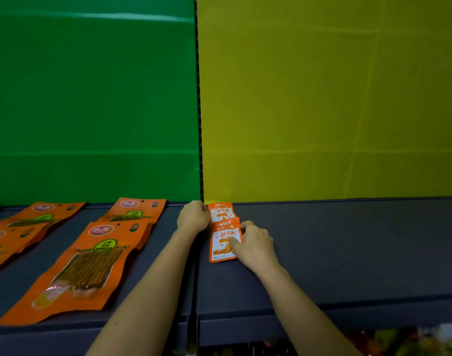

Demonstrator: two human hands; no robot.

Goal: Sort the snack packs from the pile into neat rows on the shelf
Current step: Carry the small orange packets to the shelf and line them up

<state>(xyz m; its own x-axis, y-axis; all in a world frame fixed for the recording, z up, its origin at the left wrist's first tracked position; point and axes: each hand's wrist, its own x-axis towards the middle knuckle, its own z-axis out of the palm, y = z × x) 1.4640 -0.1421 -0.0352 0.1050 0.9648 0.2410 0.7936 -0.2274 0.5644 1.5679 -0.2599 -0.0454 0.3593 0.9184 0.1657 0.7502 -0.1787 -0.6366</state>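
Since the near pack (220, 249) and far pack (219, 213) both run lengthwise away from us, our right hand (255, 245) pinches the near one's right side; left hand (192, 217) sits curled just left of the far one, grip unclear tbh.

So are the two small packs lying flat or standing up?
Flat on the shelf, faces up; nearer small pack overlaps farther small pack.

Both forearms reaching forward; left hand (192, 216) curling its fingers, knuckles up; right hand (257, 244) pinching snack pack (218, 250), thumb on top.
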